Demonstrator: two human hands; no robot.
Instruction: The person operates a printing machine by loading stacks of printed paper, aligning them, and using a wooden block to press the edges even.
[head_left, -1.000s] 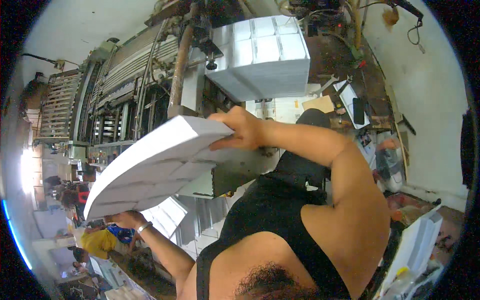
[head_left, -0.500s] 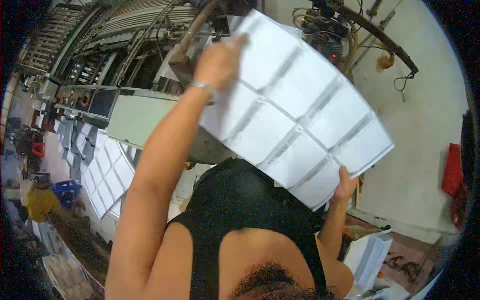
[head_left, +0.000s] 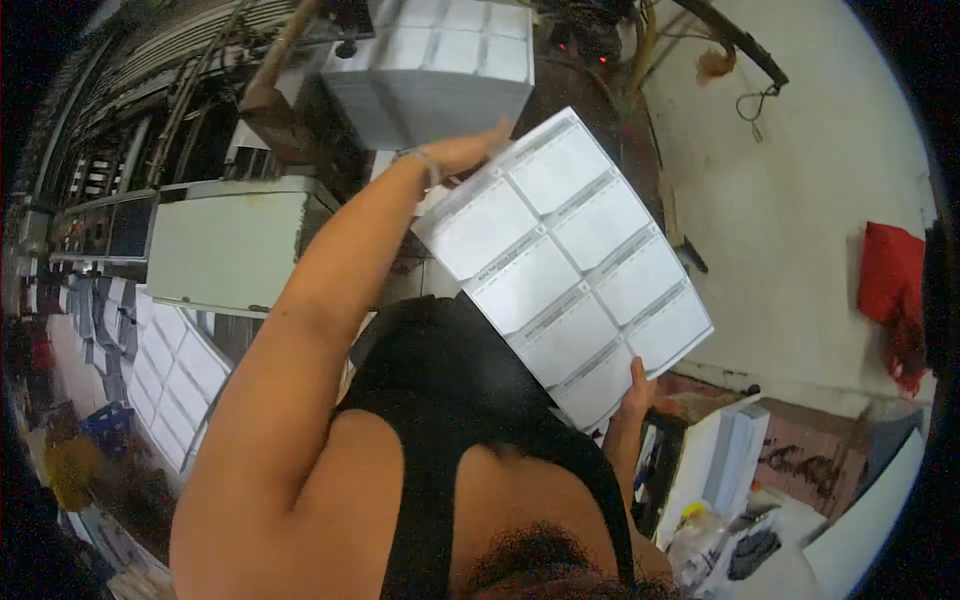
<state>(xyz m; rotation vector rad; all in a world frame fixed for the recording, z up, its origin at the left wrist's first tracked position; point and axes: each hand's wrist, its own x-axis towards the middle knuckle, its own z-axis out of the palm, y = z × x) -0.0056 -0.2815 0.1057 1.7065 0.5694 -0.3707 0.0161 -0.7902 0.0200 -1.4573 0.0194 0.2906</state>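
A bundle of white printed sheets [head_left: 585,260], marked off in a grid of panels with grey bands, is tilted in front of my body. My right hand [head_left: 632,398] grips its near right corner, thumb on top and fingers hidden beneath. At the far left edge, my left hand [head_left: 468,153] is stretched out flat along the paper, slightly blurred, with a bracelet at its wrist. Beyond it stands a tall stack of similar sheets [head_left: 430,105].
A pale green machine cover [head_left: 230,245] is at my left, with dark machinery behind it. More gridded sheets [head_left: 175,375] lie at the far left. A brown carton [head_left: 812,455] and white paper stack [head_left: 712,465] are at lower right. Red cloth [head_left: 890,290] hangs on the right wall.
The bundle has come down and nearer my body, with my right hand still on its corner. My left hand has loosened from its far corner, and the tall stack has come into view.
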